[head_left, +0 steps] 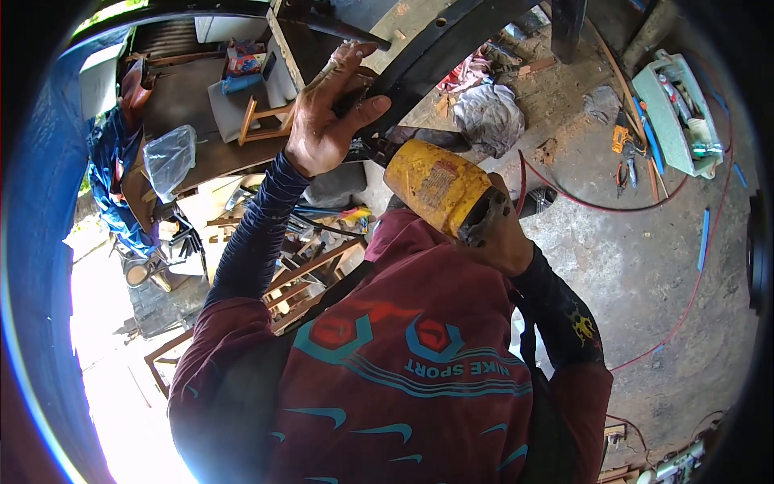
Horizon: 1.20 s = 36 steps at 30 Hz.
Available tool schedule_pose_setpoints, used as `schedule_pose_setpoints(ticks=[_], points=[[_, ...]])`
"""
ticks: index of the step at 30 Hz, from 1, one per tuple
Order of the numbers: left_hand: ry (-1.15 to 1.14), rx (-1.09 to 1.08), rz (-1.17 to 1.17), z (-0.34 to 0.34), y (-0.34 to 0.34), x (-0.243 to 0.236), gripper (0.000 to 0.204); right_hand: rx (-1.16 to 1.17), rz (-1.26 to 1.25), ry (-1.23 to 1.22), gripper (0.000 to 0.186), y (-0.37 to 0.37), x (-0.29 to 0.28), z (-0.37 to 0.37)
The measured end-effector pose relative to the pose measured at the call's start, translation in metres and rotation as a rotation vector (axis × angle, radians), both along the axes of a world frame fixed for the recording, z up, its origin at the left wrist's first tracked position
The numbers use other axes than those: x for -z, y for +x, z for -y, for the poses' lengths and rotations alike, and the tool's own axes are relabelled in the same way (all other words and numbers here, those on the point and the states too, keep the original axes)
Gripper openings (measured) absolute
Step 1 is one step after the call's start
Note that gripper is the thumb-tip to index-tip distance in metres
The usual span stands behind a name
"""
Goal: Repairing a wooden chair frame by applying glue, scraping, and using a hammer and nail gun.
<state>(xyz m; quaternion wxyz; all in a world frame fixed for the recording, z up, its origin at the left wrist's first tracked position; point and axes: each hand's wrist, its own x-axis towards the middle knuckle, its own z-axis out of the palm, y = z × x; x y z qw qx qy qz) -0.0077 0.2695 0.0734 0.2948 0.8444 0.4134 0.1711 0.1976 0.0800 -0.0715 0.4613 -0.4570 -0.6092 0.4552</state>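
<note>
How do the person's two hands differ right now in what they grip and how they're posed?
The left hand is raised, its fingers spread over a dark curved metal bar; the right hand sits lower, closed around a yellow power tool. The left shows its back fully; the right is partly hidden behind the tool. Both come from dark long sleeves.

Open concrete floor rightward; cluttered wooden frames and workbench leftward

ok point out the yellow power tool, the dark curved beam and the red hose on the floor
yellow power tool (435, 184), head view, on the middle of its yellow body
dark curved beam (451, 40), head view, on its flat face right of the left hand
red hose (597, 206), head view, on the loop lying on the concrete
</note>
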Motion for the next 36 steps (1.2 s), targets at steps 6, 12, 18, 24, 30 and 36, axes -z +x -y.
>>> schedule_pose_setpoints(ticks=[6, 12, 18, 24, 30, 36], points=[[0.023, 0.007, -0.051, 0.001, 0.001, -0.003, 0.074, 0.063, -0.135, 0.053, 0.057, -0.001, -0.005, 0.007], [0.050, 0.031, -0.017, -0.001, -0.002, 0.001, 0.072, 0.034, -0.161, 0.054, 0.050, -0.003, 0.001, 0.001], [0.104, 0.041, 0.026, -0.007, -0.004, 0.005, 0.071, 0.000, -0.007, 0.104, 0.043, 0.002, 0.013, -0.006], [0.107, 0.043, 0.039, -0.005, -0.004, 0.006, 0.072, -0.036, -0.081, 0.012, 0.044, 0.004, 0.015, -0.006], [0.145, 0.055, 0.027, -0.007, -0.004, 0.007, 0.069, -0.013, -0.099, 0.007, 0.044, 0.004, 0.009, -0.008], [0.153, 0.093, 0.050, -0.006, -0.001, 0.005, 0.062, 0.008, -0.129, -0.116, 0.047, 0.005, -0.008, -0.017]])
